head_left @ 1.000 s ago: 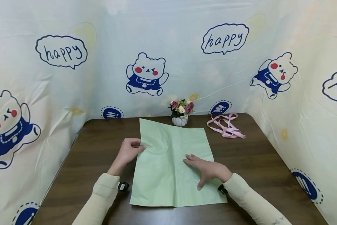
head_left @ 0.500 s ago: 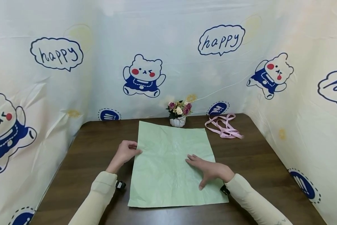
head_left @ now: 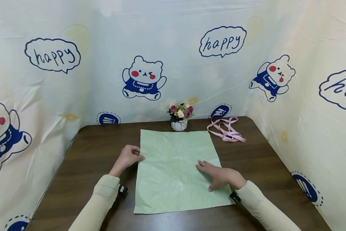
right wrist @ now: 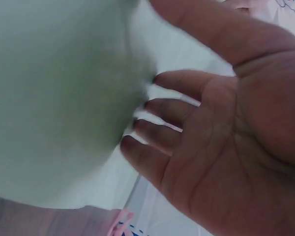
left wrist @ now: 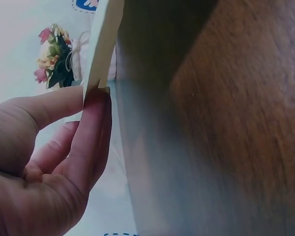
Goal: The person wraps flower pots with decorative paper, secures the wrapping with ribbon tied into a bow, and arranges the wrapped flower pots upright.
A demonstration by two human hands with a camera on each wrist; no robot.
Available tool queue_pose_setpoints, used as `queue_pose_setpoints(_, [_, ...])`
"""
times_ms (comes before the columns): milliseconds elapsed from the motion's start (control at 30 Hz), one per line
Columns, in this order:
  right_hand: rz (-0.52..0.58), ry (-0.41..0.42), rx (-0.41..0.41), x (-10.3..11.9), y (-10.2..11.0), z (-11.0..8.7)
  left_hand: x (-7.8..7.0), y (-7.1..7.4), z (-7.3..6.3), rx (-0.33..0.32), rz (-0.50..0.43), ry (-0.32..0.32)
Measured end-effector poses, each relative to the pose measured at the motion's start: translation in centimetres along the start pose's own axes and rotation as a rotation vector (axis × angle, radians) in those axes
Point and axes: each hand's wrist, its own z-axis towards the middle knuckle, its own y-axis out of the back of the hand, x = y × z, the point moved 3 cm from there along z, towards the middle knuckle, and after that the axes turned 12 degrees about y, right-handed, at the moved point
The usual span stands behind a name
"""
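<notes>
A light green sheet of paper (head_left: 173, 179), faintly creased, lies on the dark wooden table in the head view. My left hand (head_left: 129, 156) pinches its left edge between thumb and fingers. The left wrist view shows that edge of the sheet (left wrist: 102, 49) raised above the wood, with the left hand's thumb (left wrist: 54, 105) on one side and fingers behind. On the right part of the sheet rests my right hand (head_left: 219, 175), fingers spread. In the right wrist view, the fingertips (right wrist: 130, 143) of the right hand touch the green surface, palm facing the camera.
A small white pot of artificial flowers (head_left: 180, 118) stands just behind the sheet's far edge. To its right lies a loose tangle of pink ribbon (head_left: 229, 131). A printed cloth backdrop (head_left: 178, 41) surrounds the dark table (head_left: 89, 154) at the back and sides.
The sheet's middle fold has flattened and its far left corner has come down. My left hand keeps its pinch, slightly lower; my right hand has slid a little to the right.
</notes>
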Motion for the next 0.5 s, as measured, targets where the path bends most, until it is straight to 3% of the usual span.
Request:
queue_pose_setpoints(233, [-0.036, 0.019, -0.019, 1.2, -0.8, -0.4, 0.2, -0.1, 0.3, -0.004, 0.034, 0.036])
queue_pose_setpoints(500, [-0.047, 0.018, -0.020, 1.8, -1.0, -0.8, 0.0, 0.0, 0.5, 0.008, 0.052, 0.030])
